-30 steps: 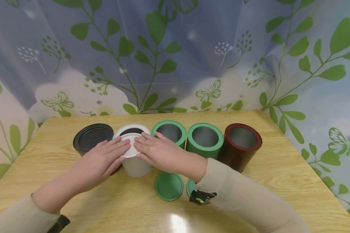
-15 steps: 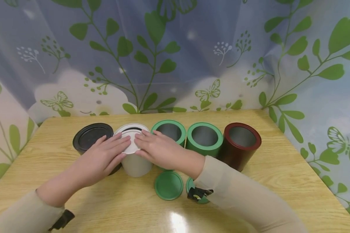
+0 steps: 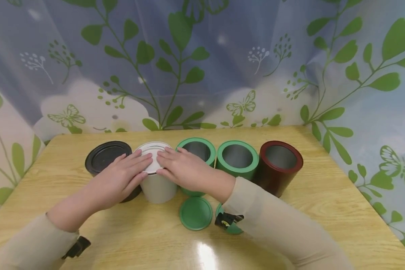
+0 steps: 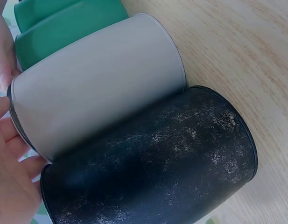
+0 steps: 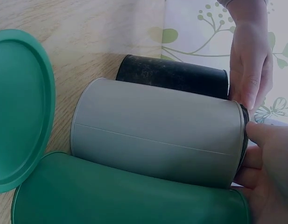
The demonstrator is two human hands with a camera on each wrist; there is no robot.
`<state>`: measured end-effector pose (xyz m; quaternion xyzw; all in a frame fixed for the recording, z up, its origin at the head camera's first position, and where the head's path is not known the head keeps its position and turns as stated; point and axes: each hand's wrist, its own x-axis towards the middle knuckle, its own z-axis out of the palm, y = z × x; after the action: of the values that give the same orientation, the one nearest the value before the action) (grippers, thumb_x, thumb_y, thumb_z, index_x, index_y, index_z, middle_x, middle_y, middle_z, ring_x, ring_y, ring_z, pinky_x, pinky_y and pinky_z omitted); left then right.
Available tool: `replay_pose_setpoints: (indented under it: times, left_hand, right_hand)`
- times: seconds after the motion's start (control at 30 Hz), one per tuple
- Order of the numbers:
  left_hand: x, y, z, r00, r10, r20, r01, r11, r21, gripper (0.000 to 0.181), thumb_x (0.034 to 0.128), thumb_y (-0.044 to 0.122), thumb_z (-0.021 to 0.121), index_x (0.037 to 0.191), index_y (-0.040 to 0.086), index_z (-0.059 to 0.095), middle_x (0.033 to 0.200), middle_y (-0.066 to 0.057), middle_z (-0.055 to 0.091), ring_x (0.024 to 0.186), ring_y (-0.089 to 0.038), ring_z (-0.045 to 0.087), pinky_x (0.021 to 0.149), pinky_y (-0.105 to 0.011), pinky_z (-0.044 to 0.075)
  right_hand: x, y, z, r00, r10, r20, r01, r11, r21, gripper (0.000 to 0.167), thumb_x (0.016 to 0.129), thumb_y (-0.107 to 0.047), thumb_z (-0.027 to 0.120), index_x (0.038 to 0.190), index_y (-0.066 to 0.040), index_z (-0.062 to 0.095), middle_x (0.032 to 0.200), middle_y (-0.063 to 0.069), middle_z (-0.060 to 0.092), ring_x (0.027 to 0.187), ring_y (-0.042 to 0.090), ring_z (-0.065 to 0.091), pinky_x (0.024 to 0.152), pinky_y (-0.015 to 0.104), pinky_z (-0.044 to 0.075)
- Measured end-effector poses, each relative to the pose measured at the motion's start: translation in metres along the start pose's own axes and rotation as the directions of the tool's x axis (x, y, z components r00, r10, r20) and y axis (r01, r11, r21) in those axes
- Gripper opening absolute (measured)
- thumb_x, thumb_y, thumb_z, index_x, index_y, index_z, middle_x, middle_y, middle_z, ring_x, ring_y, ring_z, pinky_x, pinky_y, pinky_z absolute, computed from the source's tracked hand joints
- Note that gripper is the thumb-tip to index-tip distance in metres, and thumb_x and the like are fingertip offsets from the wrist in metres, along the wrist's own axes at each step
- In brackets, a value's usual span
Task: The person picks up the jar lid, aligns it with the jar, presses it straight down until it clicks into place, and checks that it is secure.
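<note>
In the head view, a white round lid (image 3: pixel 152 159) lies over the mouth of a white can (image 3: pixel 159 189). My left hand (image 3: pixel 123 178) rests its extended fingers on the lid's left part. From the right, my right hand (image 3: pixel 185 168) lays its extended fingers on the same lid. A thin dark gap shows below the lid's near edge, also visible at the white can's rim (image 5: pixel 242 121) in the right wrist view. Left of the white can, touching or nearly so, stands a black can (image 4: pixel 153 163) with a black lid (image 3: pixel 108 157) on top.
Two uncovered green cans (image 3: pixel 237 157) and an uncovered dark red can (image 3: pixel 279 172) continue the row rightward. Nearer on the wooden table (image 3: pixel 138 240) lie a green lid (image 3: pixel 195 213) and a second green lid (image 3: pixel 234 228), partly behind the right sleeve. A patterned curtain (image 3: pixel 202 75) hangs behind.
The white lid has slid away from me over the white can, covering the dark opening seen behind it. Both hands moved slightly with it, and the left forearm shifted right.
</note>
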<state>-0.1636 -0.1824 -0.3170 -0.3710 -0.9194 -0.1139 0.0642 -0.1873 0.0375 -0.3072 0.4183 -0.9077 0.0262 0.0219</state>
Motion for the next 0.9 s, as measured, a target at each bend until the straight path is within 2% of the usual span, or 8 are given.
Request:
replay_pose_setpoints:
  times: [0.3,0.47,0.67,0.8,0.9]
  left_hand:
    - [0.0022,-0.0013,0.0003,1.000,0.007,0.003,-0.007,1.000,0.000,0.043,0.0990,0.022,0.047,0.138,0.005,0.046,0.141,-0.014,0.042,0.133,-0.034,0.030,0.102,-0.061,0.025]
    - [0.0026,-0.0024,0.0019,1.000,0.002,-0.003,-0.002,1.000,0.019,0.043,0.0994,0.024,0.046,0.139,0.006,0.045,0.142,-0.012,0.041,0.134,-0.033,0.029,0.102,-0.061,0.024]
    - [0.0031,-0.0047,0.0048,0.999,0.031,-0.034,-0.028,0.996,0.086,0.042,0.0980,0.023,0.049,0.136,0.005,0.049,0.142,-0.013,0.042,0.132,-0.033,0.034,0.101,-0.060,0.026]
    - [0.0061,-0.0076,0.0041,0.996,0.063,-0.067,-0.055,0.993,0.106,0.041,0.0965,0.021,0.052,0.133,0.003,0.052,0.141,-0.016,0.042,0.130,-0.033,0.037,0.099,-0.057,0.030]
    - [0.0084,-0.0091,0.0039,0.996,0.060,-0.069,-0.053,0.993,0.104,0.040,0.0963,0.021,0.052,0.133,0.004,0.052,0.141,-0.017,0.042,0.130,-0.033,0.037,0.098,-0.057,0.032]
  right_hand:
    - [0.0011,0.0015,-0.0008,0.999,0.015,0.032,-0.015,1.000,0.011,0.049,0.101,-0.038,0.035,0.140,-0.009,0.043,0.146,0.005,0.036,0.136,0.022,0.027,0.110,0.042,0.023]
    - [0.0017,0.0017,-0.0017,0.999,0.022,0.041,-0.022,1.000,-0.015,0.051,0.101,-0.039,0.033,0.141,-0.008,0.041,0.147,0.006,0.035,0.136,0.022,0.026,0.110,0.041,0.023]
    - [0.0032,0.0014,-0.0013,0.997,0.041,0.067,-0.038,0.998,-0.043,0.052,0.102,-0.039,0.031,0.143,-0.008,0.038,0.148,0.006,0.033,0.137,0.024,0.025,0.110,0.040,0.022]
    - [0.0038,0.0026,-0.0025,0.998,0.029,0.052,-0.026,0.998,-0.052,0.050,0.102,-0.038,0.033,0.140,-0.007,0.042,0.147,0.008,0.035,0.136,0.024,0.028,0.110,0.040,0.024]
    - [0.0037,0.0028,-0.0032,0.999,0.024,0.047,-0.021,0.998,-0.053,0.050,0.101,-0.038,0.034,0.140,-0.007,0.042,0.146,0.009,0.036,0.135,0.025,0.030,0.109,0.040,0.025]
